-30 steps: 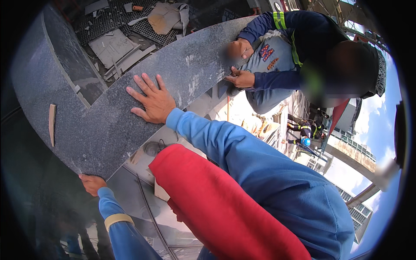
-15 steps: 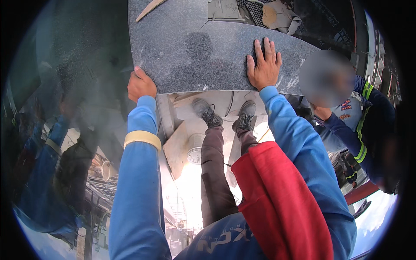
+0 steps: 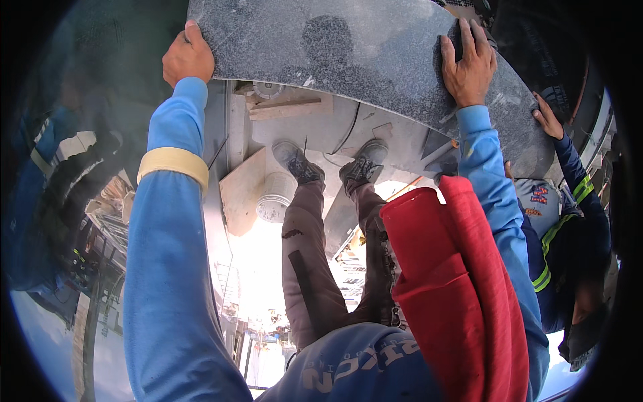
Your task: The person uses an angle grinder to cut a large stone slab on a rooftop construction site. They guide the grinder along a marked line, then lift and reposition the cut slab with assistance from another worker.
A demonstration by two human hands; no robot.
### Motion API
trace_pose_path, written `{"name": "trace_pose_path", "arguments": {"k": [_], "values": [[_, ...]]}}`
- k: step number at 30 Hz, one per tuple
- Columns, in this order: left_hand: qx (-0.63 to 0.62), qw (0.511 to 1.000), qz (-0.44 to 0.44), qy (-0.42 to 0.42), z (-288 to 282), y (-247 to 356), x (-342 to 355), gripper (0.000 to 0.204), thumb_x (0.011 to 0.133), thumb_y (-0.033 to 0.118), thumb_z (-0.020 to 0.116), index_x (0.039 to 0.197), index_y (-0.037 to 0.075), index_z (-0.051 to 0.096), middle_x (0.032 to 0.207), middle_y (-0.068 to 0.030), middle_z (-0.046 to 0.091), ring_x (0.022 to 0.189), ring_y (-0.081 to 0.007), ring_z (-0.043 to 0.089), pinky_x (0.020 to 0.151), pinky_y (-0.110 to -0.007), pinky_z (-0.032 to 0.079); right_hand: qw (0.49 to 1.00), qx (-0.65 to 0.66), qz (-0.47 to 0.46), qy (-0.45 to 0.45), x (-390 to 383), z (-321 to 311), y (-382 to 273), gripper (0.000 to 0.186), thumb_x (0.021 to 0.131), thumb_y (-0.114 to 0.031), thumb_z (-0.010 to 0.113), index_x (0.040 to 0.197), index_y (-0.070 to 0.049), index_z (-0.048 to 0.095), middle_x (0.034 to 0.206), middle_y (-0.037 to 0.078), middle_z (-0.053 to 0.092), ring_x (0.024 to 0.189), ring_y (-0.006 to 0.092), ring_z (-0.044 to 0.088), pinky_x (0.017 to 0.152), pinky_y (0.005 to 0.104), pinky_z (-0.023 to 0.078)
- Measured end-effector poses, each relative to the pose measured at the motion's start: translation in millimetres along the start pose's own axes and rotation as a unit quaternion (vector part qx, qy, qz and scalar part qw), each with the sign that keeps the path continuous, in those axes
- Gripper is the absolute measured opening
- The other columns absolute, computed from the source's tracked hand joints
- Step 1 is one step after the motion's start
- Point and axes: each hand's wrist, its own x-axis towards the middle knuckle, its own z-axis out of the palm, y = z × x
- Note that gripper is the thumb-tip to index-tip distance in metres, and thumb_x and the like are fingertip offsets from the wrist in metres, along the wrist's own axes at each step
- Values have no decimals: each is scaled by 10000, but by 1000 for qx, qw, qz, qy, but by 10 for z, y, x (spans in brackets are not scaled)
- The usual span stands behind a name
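A long speckled grey stone-like slab with a curved near edge spans the upper middle, in front of me. At its left end my left hand is closed round the edge, thumb on the upper face and the other fingers partly hidden. My right hand lies on the slab's face toward the right, fingers stretched out and thumb spread. A co-worker's hand rests on the slab's right end, beyond my right hand. The shadow of a head falls on the slab's middle.
Beneath the slab are my shoes, a whitish bucket, a tan board and a wood piece. A dark reflective panel stands at left. The co-worker's dark sleeve is at right. A bright drop-like opening lies below.
The slab has shifted and tilted, its right end now nearer me. Both my hands moved farther up the view and apart. The co-worker bent lower and has a hand on the slab.
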Motion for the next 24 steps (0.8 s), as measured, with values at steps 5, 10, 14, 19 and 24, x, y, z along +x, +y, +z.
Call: {"name": "trace_pose_path", "arguments": {"k": [5, 10, 14, 19, 24], "values": [[5, 1000, 6, 7, 0, 4, 12, 704, 993, 640, 328, 1257, 117, 720, 1206, -168, 716, 1176, -386, 635, 1024, -477, 475, 998, -33, 23, 41, 91, -28, 119, 473, 919, -387, 672, 1249, -50, 638, 1167, 183, 636, 1134, 364, 569, 1040, 459, 410], [18, 1000, 11, 16, -2, -35, 80, 764, 987, 668, 307, 1286, 83, 698, 1286, -191, 677, 1242, -394, 594, 1065, -470, 440, 997, 2, 23, 68, 93, -51, 22, 413, 925, -369, 668, 1177, -41, 664, 1096, 143, 646, 1082, 334, 592, 992, 446, 429], [19, 999, 15, 25, 45, -94, 163, 778, 990, 667, 297, 1310, 70, 679, 1324, -201, 655, 1276, -400, 571, 1086, -463, 422, 995, -11, -4, 104, 45, 37, 109, 406, 931, -380, 661, 1149, -38, 681, 1079, 132, 655, 1068, 321, 605, 982, 437, 432], [-16, 998, 50, 36, 74, -143, 251, 823, 1002, 651, 272, 1331, -9, 637, 1394, -241, 597, 1336, -414, 520, 1119, -461, 387, 995, -15, 2, 94, -5, 59, 136, 460, 961, -399, 609, 1208, -18, 681, 1175, 161, 669, 1142, 351, 601, 994, 458, 441], [-77, 981, 166, 63, 164, -170, 376, 845, 1042, 596, 199, 1342, -95, 582, 1437, -306, 528, 1396, -442, 450, 1165, -470, 330, 990, -133, -32, -21, -418, -52, -112, 655, 1026, -537, 425, 1467, -61, 511, 1561, 226, 415, 1448, 395, 379, 1194, 462, 317]]}}
